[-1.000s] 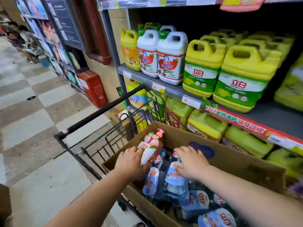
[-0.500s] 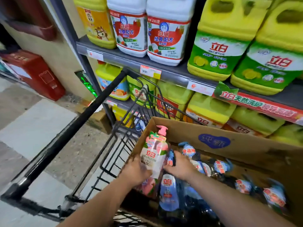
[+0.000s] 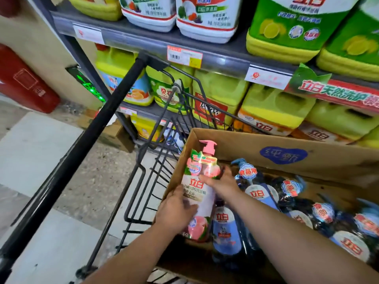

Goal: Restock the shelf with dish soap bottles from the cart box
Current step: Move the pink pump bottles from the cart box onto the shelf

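Pink pump bottle (image 3: 200, 189) stands roughly upright at the left end of the cardboard box (image 3: 287, 154), which sits in the wire cart (image 3: 155, 177). Bottle: pink pump head on top, green-and-pink collar label with a peach picture, white middle band with red characters, pink peach graphic near the base. Left hand (image 3: 176, 214) wraps the lower body from the left side, thumb across the front of the label. Right hand (image 3: 223, 184) grips the upper body from the right, fingertips (image 3: 203, 178) lying over the label just under the collar. Both hands closed on this same bottle. Rest of the box is packed with blue pump bottles (image 3: 226, 232), dark caps, round blue-and-red tags at their necks; they lie close against the pink one on its right. Beyond the cart, the shelf (image 3: 221, 58) carries large yellow and green jugs (image 3: 287, 27) and white jugs (image 3: 205, 19); price tags on the shelf edge.
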### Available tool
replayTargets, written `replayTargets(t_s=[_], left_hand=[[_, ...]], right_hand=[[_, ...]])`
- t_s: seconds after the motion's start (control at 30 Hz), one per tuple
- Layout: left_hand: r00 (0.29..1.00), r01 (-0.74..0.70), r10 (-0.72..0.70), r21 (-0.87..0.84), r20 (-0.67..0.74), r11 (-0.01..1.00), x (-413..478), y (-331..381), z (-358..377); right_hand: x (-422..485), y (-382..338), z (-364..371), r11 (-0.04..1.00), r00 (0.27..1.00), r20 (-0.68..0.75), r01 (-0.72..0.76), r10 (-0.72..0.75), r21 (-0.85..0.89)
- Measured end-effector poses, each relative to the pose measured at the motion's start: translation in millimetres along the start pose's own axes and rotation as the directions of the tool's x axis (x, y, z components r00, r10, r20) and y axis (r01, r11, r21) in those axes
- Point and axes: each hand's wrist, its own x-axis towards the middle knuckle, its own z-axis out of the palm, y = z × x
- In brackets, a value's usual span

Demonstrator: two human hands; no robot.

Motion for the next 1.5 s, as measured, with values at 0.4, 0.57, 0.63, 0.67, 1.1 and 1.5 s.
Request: replayTargets(t_s=[0.4,0.57,0.63,0.67,1.1,1.5], left_hand=[[0.999,0.013,-0.014,0.034,0.029,0.999,0,7,3],[0.996,0.022,-0.023,0.011,0.088,1.0,2,9,3],[0.979,0.024,0.018,-0.199,0.204,0.98,1,11,3],[0.963,0.045,0.048,-0.336,0.264,0.941,-1,15,3],[0.884,-0.2,0.426,-0.669,0.191,0.716,-70,120,-1],[0.706,-0.511,0.67,-0.491,0.229,0.705,-244,259,91]], right_hand=[[-18,6,0,0.946,0.997,-0.062,-0.013,0.035,0.325],[-37,12,-12,0.94,0.994,-0.097,0.074,-0.044,0.333],[-45,12,-24,0.937,0.997,-0.075,0.056,-0.032,0.345],[-50,12,-32,0.931,0.998,-0.064,0.046,-0.025,0.363],[-148,10,-147,0.834,0.971,-0.206,0.212,-0.122,0.509],[-325,142,-291,0.66,0.798,-0.584,0.519,-0.147,0.543]])
